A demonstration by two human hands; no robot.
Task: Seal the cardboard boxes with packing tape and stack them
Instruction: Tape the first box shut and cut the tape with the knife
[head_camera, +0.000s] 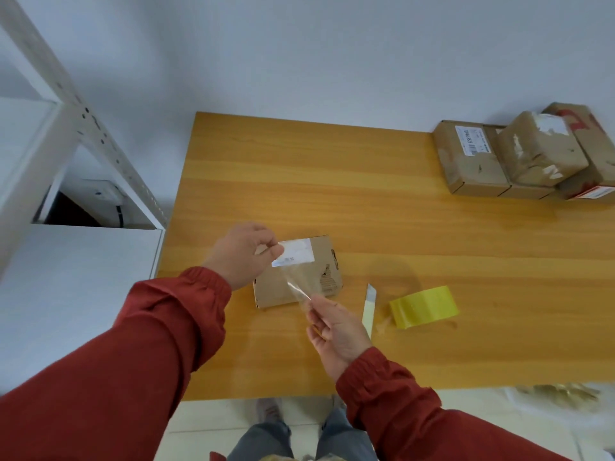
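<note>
A small flat cardboard box with a white label lies near the front left of the wooden table. Above it I hold a strip of clear packing tape stretched between both hands. My left hand pinches the strip's far end over the box's label. My right hand pinches its near end in front of the box. A yellow roll of packing tape lies on its side to the right of the box. A white cutter lies between box and roll.
Three taped cardboard boxes are piled at the table's far right corner, one resting on the others. A white metal shelf unit stands left of the table. Crumpled wrapping lies on the floor past the front right edge.
</note>
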